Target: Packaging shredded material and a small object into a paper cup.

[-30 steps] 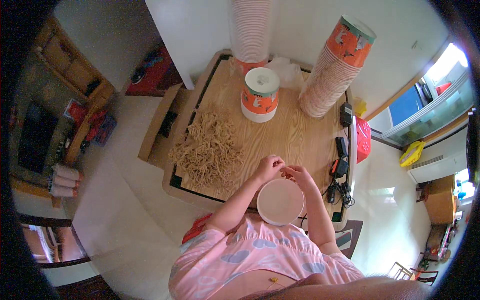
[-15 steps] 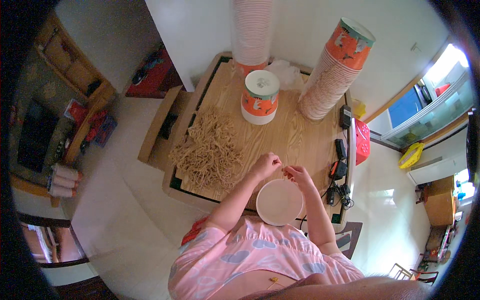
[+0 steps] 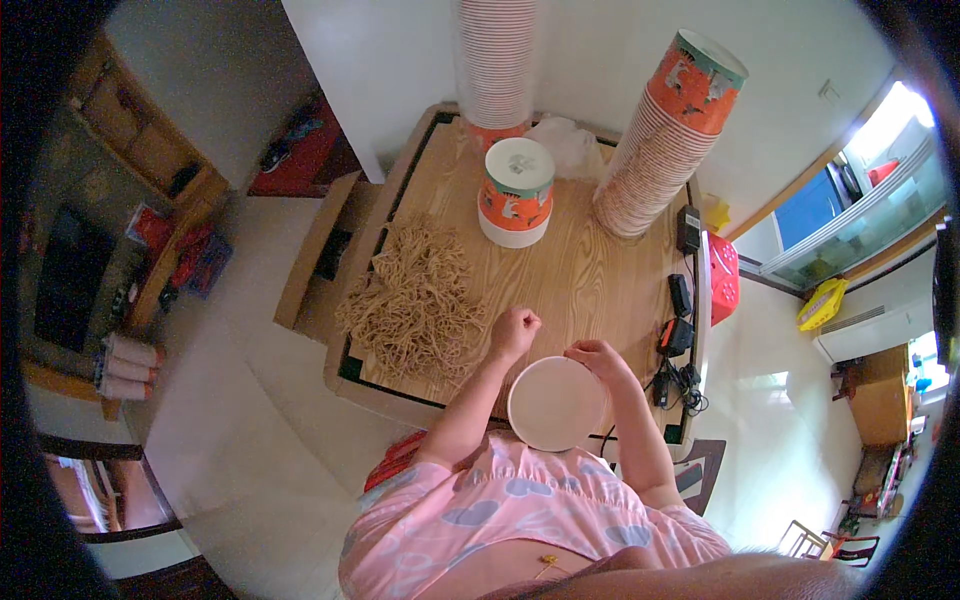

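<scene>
One lidded cup (image 3: 517, 192) is standing finished; I'm seeing the left hand (image 3: 515, 331) closed and the right hand (image 3: 592, 357) pinching, stretching a string (image 3: 553, 335) above a white lid (image 3: 556, 404).

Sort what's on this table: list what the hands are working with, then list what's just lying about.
In hand:
left hand and right hand, stretching something thin between them
round white paper bowl
heap of tan rubber bands

Lying about:
tall leaning stack of orange paper cups
short lidded orange cup stack
black chargers and cables
</scene>
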### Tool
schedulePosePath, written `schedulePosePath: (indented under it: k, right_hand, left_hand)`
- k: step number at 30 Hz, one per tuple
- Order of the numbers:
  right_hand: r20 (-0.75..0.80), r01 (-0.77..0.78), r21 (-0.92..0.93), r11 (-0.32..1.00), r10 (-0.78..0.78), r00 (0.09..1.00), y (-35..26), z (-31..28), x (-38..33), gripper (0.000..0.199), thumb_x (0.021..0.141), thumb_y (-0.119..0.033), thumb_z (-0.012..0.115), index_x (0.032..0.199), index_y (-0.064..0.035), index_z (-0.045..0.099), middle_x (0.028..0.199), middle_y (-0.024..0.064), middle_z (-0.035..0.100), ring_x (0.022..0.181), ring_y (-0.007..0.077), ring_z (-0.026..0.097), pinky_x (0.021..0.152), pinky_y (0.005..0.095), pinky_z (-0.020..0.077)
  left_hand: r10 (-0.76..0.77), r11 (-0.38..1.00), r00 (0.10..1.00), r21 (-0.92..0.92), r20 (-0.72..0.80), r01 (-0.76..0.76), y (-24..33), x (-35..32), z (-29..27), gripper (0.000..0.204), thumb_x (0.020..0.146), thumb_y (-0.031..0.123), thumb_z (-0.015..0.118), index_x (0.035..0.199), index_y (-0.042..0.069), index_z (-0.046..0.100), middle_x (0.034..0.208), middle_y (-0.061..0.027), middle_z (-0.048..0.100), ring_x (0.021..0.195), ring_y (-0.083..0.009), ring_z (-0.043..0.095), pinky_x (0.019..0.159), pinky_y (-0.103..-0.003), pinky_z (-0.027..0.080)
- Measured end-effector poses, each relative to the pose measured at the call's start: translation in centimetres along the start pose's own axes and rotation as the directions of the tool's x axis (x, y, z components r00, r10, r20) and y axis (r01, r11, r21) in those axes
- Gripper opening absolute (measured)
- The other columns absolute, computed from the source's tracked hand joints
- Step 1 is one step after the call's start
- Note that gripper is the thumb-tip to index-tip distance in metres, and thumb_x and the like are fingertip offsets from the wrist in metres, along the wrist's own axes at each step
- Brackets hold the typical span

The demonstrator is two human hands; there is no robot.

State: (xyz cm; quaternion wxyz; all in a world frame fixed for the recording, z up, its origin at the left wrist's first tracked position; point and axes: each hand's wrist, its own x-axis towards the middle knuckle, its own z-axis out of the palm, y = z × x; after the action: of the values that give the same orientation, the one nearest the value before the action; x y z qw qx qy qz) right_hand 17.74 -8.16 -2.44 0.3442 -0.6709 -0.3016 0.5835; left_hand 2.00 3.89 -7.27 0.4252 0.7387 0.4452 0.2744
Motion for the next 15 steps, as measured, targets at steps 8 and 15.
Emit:
schedulePosePath:
  k: [8,15]
  right_hand:
    - [0.087,0.055,0.133,0.99,-0.067,0.994,-0.3,-0.1,-1.1,0.018,0.083,-0.019,0.057,0.082,-0.0012,0.061,0.072,-0.001,0.057,0.063,0.0069,0.051,0.056,0.0211,0.0418]
    - [-0.016,0.238,-0.119,0.964,-0.241,0.97,-4.8,1.2,-4.6,0.013,0.083,-0.012,0.057,0.082,0.0008,0.06,0.075,0.002,0.059,0.068,0.0079,0.053,0.06,0.0208,0.0432]
  left_hand:
    - [0.388,0.919,0.888,-0.181,0.247,-0.351,3.5,-1.1,-2.3,0.017,0.068,0.009,0.065,0.085,0.007,0.064,0.082,-0.008,0.063,0.079,-0.0216,0.06,0.074,-0.034,0.045]
    - [0.165,0.911,0.788,-0.397,0.594,0.109,7.2,-2.1,-5.2,0.006,0.076,0.004,0.061,0.081,0.0,0.061,0.087,-0.0059,0.063,0.082,-0.012,0.057,0.076,-0.027,0.046]
